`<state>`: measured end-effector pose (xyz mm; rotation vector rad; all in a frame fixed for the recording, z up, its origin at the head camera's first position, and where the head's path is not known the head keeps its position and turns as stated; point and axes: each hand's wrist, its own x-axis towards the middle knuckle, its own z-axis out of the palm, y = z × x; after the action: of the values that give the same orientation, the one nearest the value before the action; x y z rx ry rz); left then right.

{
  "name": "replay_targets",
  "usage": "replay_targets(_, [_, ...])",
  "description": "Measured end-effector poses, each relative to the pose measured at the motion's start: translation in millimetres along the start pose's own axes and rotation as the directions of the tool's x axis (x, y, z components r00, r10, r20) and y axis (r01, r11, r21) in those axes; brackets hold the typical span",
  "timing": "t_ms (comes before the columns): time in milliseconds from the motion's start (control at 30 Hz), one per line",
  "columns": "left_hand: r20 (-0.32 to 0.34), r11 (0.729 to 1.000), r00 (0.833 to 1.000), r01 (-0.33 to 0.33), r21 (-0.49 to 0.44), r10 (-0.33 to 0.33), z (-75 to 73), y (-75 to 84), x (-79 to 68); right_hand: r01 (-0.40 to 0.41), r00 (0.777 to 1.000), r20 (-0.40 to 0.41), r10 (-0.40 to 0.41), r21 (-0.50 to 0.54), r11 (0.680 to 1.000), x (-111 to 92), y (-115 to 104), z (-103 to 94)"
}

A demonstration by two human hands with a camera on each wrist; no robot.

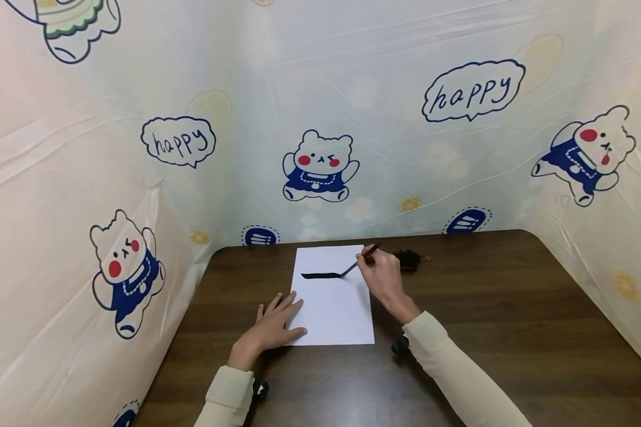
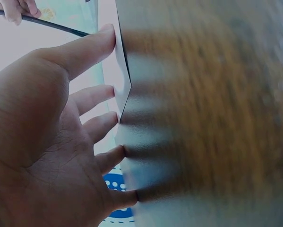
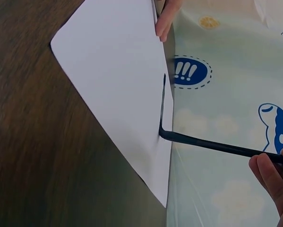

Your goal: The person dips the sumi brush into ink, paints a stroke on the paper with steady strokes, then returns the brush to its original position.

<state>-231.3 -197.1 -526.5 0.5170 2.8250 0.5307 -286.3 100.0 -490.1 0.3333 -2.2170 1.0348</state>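
Note:
A sheet of white paper (image 1: pixel 332 314) lies on the brown table, with a thick black horizontal stroke (image 1: pixel 319 276) across its upper part. My right hand (image 1: pixel 383 277) pinches a slim dark paintbrush (image 3: pixel 210 144) by its handle. The brush slants, and its bent tip touches the paper at the stroke's right end. At the sheet's lower left, my left hand (image 1: pixel 271 328) is spread with straight fingers. Its thumb and some fingertips rest on the paper's edge, while the outer fingers (image 2: pixel 124 200) touch the wood.
Just beyond the right hand sits a small black object (image 1: pixel 408 260) with a thin reddish end, its kind unclear. Dark wood table (image 1: pixel 502 302) extends on both sides of the paper. A printed cloth curtain (image 1: pixel 384 178) hangs around the table's back and sides.

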Motion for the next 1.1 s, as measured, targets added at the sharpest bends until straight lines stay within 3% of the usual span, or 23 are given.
replay_targets(1100, [0.005, 1.000, 1.000, 0.007, 0.015, -0.007, 1.1, -0.6, 1.1, -0.007, 0.999, -0.035, 0.006, -0.021, 1.000, -4, 20, -32.6])
